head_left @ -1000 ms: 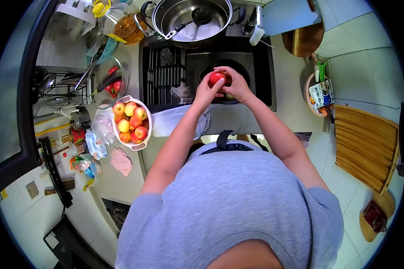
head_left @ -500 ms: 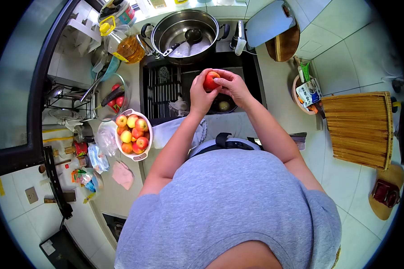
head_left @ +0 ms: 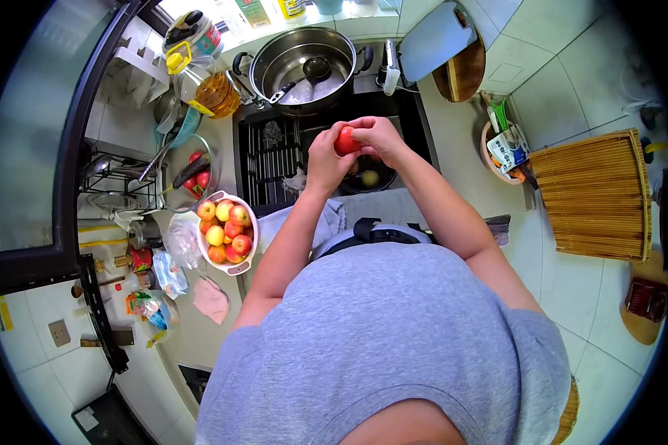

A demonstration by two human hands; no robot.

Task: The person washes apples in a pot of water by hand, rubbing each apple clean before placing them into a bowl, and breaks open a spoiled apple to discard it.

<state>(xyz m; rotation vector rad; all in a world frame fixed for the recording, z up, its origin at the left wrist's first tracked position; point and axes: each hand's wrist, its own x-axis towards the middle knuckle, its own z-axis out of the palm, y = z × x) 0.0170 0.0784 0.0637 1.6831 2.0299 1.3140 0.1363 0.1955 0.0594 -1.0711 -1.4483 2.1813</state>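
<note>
Over the sink (head_left: 258,167), both my hands are closed around a round red apple (head_left: 345,141). My left hand (head_left: 326,159) cups it from the left, fingers curled over its far side. My right hand (head_left: 378,141) grips it from the right, with thumb and fingers against its skin. Fingers hide part of the apple. Below my hands a dark basin (head_left: 382,185) sits in the sink, with a pale yellowish round thing (head_left: 369,178) in it. To the left, a white colander (head_left: 254,241) holds several red and yellow apples (head_left: 214,235).
A large steel pot (head_left: 263,63) with a black ladle (head_left: 316,69) stands behind the sink. Left are an oil bottle (head_left: 214,93) and a glass bowl (head_left: 214,178) with red produce and an eggplant (head_left: 191,171). A blue cutting board (head_left: 434,41) leans at the back right.
The view has tilted slightly, shifting the surroundings. My right fingers have moved over the apple, which stays between both hands above the sink.
</note>
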